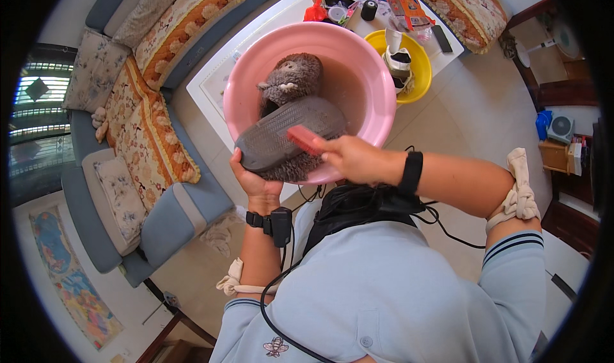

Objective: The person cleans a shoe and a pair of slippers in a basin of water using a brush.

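My left hand (259,181) grips the heel or toe end of a grey fluffy slipper, its textured rubber sole (292,128) turned upwards. In my right hand (364,161) is a small red scrubbing brush (304,139), held over the middle of that sole. The slipper tilts across the near rim of a pink plastic basin (386,123). Behind it, a second grey fluffy slipper (295,75) with a face and white tusks rests in the basin. Cloudy brownish water (348,82) fills the basin's bottom.
The basin stands on a white table (211,82). Right of it, a yellow basin (424,92) holds a white-and-black shoe (399,63). Farther back lie a dark phone (441,39), an orange packet (407,8) and a black spool (369,10). A blue sofa (172,224) borders the left; a black cable (455,241) hangs near me.
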Motion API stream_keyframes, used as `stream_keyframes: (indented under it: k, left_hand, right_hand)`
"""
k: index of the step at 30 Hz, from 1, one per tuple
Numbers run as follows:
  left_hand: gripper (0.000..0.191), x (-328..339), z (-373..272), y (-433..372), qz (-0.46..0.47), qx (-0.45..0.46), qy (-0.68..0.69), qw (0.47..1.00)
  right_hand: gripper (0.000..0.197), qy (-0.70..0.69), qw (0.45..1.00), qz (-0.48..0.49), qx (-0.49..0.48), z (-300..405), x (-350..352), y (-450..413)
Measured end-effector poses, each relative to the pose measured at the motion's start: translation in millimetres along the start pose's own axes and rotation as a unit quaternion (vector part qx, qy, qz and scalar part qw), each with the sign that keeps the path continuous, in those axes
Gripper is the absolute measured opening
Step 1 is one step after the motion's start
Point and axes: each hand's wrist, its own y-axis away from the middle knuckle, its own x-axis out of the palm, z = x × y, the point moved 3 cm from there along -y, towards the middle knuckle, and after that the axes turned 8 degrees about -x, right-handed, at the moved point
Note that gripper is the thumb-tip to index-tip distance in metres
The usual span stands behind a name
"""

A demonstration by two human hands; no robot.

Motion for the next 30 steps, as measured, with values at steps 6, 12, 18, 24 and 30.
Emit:
stream_keyframes:
  k: [6, 12, 18, 24, 30]
  left_hand:
    - [0.055, -0.7, 1.1, -1.2, -0.006, 0.009, -0.008, 1.000]
    - [0.055, 1.1, 2.2, -0.6, -0.007, 0.010, -0.007, 1.000]
    - [0.055, 3.2, 1.6, 4.5, -0.002, 0.010, -0.004, 1.000]
    - [0.056, -2.6, 3.3, -3.2, 0.004, 0.006, -0.020, 1.000]
    - [0.057, -0.6, 0.0, 3.8, 0.008, 0.010, -0.011, 1.000]
  right_hand:
    - [0.043, 0.006, 0.997, 0.028, -0.073, 11.3, 11.3, 10.3]
    - [0.039, 0.030, 0.999, -0.018, -0.009, -10.5, 4.0, -12.2]
    - [0.041, 0.089, 0.984, 0.010, -0.156, -5.9, 5.0, 13.2]
    - [0.039, 0.171, 0.967, -0.024, -0.189, -12.3, 5.5, -38.1]
    - [0.038, -0.084, 0.987, -0.100, 0.091, -43.4, -70.0, -43.3]
